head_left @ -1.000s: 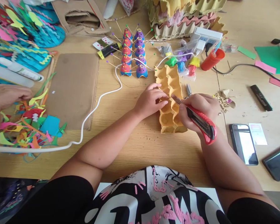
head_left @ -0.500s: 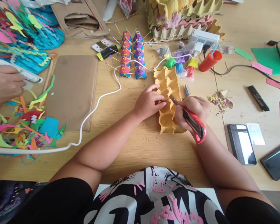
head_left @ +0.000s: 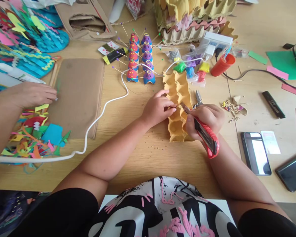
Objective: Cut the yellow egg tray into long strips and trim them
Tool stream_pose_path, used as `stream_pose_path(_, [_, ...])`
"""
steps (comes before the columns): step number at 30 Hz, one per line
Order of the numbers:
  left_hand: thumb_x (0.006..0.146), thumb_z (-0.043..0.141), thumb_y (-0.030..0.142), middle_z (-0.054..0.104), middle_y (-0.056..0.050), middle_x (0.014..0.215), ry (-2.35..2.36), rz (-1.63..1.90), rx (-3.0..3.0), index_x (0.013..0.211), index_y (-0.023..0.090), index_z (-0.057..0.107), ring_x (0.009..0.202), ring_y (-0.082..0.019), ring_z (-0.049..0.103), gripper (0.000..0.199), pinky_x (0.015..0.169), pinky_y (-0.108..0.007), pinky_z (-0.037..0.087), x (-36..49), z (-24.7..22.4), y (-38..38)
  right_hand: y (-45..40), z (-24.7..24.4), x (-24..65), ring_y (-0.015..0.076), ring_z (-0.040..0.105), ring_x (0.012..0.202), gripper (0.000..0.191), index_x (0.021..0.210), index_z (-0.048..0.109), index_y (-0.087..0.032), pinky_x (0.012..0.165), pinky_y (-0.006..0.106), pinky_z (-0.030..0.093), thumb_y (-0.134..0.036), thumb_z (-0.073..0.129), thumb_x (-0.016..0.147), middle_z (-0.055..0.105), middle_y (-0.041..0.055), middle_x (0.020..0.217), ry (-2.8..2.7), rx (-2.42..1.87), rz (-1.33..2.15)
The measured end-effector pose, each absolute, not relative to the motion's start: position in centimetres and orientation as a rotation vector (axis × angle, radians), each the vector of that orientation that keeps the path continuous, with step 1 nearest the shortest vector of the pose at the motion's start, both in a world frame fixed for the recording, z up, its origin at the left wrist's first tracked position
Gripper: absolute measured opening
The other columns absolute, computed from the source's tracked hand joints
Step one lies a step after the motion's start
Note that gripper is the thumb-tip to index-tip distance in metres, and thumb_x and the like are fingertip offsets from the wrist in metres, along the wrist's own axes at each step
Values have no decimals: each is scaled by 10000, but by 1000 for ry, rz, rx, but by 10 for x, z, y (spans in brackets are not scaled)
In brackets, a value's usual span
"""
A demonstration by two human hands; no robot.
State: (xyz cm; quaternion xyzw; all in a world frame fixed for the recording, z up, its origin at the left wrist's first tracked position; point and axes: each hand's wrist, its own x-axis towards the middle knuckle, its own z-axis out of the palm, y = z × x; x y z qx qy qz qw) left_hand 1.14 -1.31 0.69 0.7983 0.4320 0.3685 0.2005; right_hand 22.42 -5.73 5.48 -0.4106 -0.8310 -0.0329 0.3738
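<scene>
A yellow egg carton point(head_left: 177, 126) with two rows of cups lies lengthwise in front of me. My left hand point(head_left: 156, 108) grips its left side, thumb and fingers curled at the middle cups. Closed around a red utility knife point(head_left: 206, 135) is my right hand point(head_left: 210, 118), at the carton's right side. The knife's blade points to the ridge between the two rows, close to my left fingertips; whether it has cut in, I cannot tell. Partly behind my right hand lies a pair of scissors point(head_left: 198, 97).
Painted egg-cup caterpillars point(head_left: 132, 74) stand beyond, near bagged coloured clay point(head_left: 179, 67) and a red cup point(head_left: 222, 65). A white cable point(head_left: 102, 108) crosses the table. Left, a co-worker's hand point(head_left: 36, 93) is over paper scraps beside cardboard point(head_left: 76, 95). Phones point(head_left: 256, 153) lie right.
My right hand and the knife have shifted slightly right and towards me. My left hand and the carton stay in place. The co-worker's hand has moved right to the cardboard's edge.
</scene>
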Motion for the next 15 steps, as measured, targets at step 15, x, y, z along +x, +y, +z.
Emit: stream_pose_path(15, [872, 741, 246, 772, -19, 795, 1215, 1011, 2233, 900, 226, 828, 1342, -316, 619, 93, 1172, -499, 510, 11, 8, -13, -58, 59, 221, 203, 483, 546, 283, 665, 423, -279, 565, 384, 403, -374, 524, 912, 550, 32, 591, -2224, -1078, -161])
